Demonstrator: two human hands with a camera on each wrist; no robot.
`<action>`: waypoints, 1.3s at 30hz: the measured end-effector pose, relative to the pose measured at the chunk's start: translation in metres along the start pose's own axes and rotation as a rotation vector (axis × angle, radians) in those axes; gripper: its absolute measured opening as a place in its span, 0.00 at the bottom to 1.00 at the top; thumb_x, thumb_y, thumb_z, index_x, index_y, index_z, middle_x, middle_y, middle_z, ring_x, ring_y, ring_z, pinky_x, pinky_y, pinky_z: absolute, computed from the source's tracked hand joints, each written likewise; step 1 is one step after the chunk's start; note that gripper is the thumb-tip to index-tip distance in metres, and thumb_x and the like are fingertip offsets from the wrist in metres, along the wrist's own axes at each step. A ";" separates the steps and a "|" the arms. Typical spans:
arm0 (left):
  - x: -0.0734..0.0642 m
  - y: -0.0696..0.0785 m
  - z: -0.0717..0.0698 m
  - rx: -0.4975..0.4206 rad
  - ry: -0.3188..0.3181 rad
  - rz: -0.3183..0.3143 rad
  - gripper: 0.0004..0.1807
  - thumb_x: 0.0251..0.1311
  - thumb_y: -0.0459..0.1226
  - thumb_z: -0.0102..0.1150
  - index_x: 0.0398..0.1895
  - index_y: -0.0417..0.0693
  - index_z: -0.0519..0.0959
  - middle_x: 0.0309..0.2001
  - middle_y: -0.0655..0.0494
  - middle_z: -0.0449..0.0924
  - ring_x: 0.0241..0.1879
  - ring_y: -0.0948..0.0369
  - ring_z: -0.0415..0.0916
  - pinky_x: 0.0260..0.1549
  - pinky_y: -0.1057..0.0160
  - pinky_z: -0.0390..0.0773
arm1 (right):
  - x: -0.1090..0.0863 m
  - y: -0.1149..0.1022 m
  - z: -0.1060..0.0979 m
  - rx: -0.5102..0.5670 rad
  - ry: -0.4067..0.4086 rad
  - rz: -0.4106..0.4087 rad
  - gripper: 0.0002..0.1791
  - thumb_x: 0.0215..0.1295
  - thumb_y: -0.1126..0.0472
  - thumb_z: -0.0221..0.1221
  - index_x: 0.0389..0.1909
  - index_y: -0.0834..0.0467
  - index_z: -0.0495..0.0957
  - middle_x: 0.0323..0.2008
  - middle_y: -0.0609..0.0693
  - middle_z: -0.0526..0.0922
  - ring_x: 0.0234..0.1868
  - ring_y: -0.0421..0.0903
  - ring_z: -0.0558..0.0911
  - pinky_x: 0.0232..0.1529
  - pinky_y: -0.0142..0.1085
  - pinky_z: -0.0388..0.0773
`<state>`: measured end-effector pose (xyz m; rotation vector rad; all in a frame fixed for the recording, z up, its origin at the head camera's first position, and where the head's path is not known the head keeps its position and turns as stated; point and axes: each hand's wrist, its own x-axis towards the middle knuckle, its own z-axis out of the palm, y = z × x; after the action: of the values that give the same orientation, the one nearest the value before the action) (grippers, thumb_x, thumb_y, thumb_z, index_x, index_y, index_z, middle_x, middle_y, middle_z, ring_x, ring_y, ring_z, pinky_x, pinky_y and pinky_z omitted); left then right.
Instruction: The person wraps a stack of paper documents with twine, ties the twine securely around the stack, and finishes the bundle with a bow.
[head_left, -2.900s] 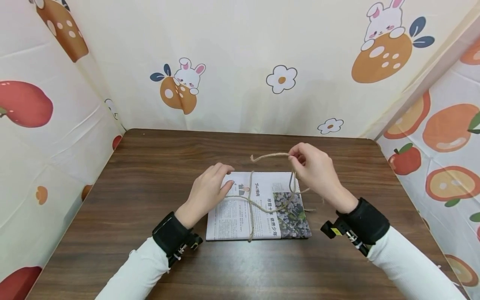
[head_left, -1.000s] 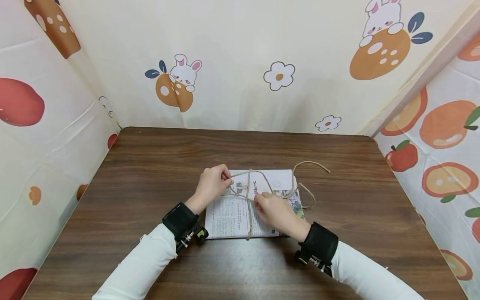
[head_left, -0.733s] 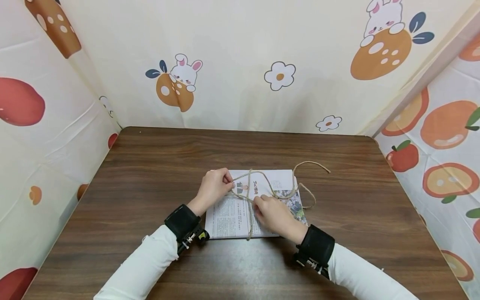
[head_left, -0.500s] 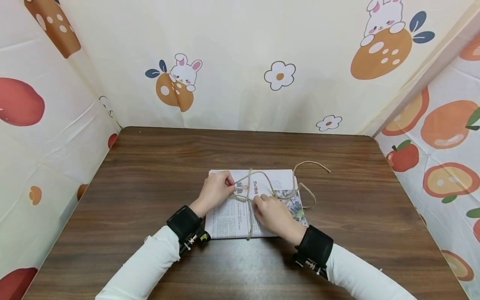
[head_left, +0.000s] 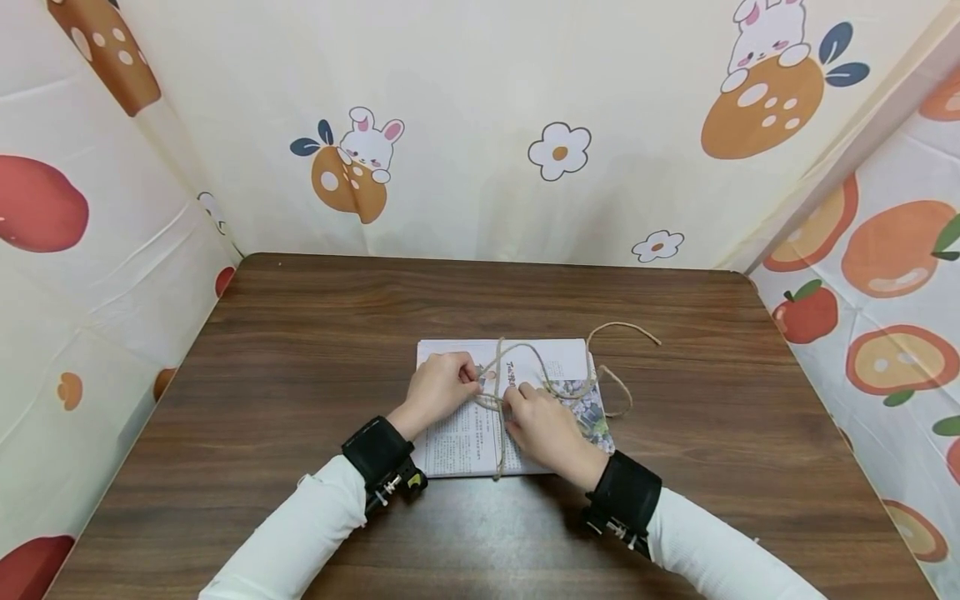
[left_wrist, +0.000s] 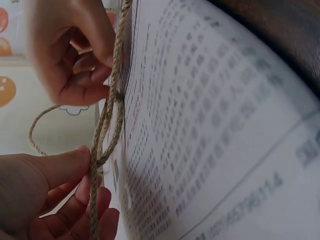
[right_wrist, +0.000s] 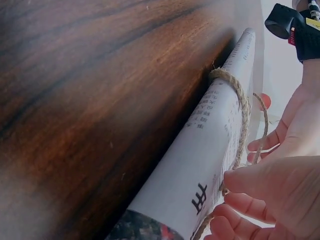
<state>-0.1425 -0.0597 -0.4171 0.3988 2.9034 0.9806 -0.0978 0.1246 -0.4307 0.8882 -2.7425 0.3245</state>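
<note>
A folded newspaper bundle (head_left: 465, 446) lies on the table with natural twine (head_left: 618, 323) wrapped over it both ways. My left hand (head_left: 442, 386) pinches a strand of twine between thumb and fingers, just left of where the strands cross; the left wrist view shows this twine (left_wrist: 94, 190) at the thumb (left_wrist: 67, 167). My right hand (head_left: 546, 427) is low over the paper, its thumb and forefinger pinching the twine at the crossing. In the right wrist view, the right thumb (right_wrist: 250, 180) partly hides that spot. Between the hands, a small loop of twine shows.
The brown wooden table (head_left: 337, 308) surrounds the bundle. One loose twine end curls past the bundle's far right corner, and a second loop hangs off its right side. A printed cloth (head_left: 465, 192) stands behind the table, with more at both sides.
The right hand went from lifting a twine end at the far right to the crossing on the bundle. The left hand took hold of twine and moved gradually right and nearer, towards the right hand.
</note>
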 end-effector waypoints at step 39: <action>-0.021 0.029 0.006 0.291 0.050 0.483 0.03 0.50 0.38 0.64 0.29 0.52 0.81 0.32 0.61 0.78 0.35 0.62 0.74 0.33 0.64 0.76 | -0.009 0.005 -0.018 0.077 0.035 0.023 0.10 0.48 0.69 0.63 0.23 0.56 0.70 0.20 0.46 0.70 0.21 0.42 0.71 0.20 0.33 0.67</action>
<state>-0.1147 -0.0393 -0.4051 1.1470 3.0656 0.5983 -0.0904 0.1384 -0.4175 0.8627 -2.7264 0.4486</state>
